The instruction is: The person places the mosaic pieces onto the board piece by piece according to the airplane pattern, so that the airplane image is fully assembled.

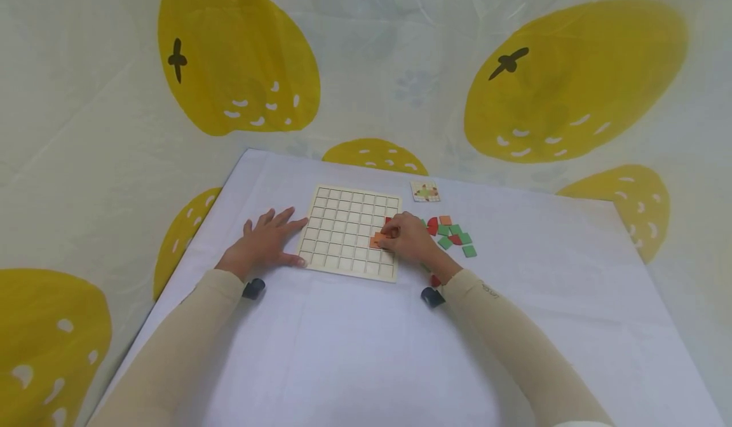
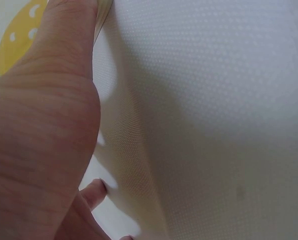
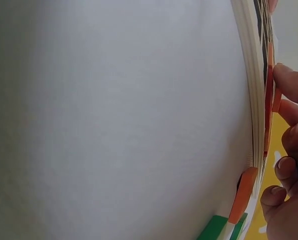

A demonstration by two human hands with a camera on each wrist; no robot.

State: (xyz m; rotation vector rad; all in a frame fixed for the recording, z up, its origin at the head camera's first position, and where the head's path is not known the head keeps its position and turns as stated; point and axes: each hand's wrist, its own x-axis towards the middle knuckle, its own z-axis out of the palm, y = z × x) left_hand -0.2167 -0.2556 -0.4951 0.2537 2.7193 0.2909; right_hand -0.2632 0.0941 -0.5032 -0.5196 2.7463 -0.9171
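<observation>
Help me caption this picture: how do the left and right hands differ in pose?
The left hand is spread; the right hand pinches an orange piece. The left hand is at the left edge of the board; the right hand is at its right side. Both are bare.

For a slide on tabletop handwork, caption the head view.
Right hand pinches an orange tile at a gridded board while the left hand touches its left edge.

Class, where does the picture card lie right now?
In the head view, the card lies right of centre, just off the far right corner of the board, beyond the loose tiles.
</observation>
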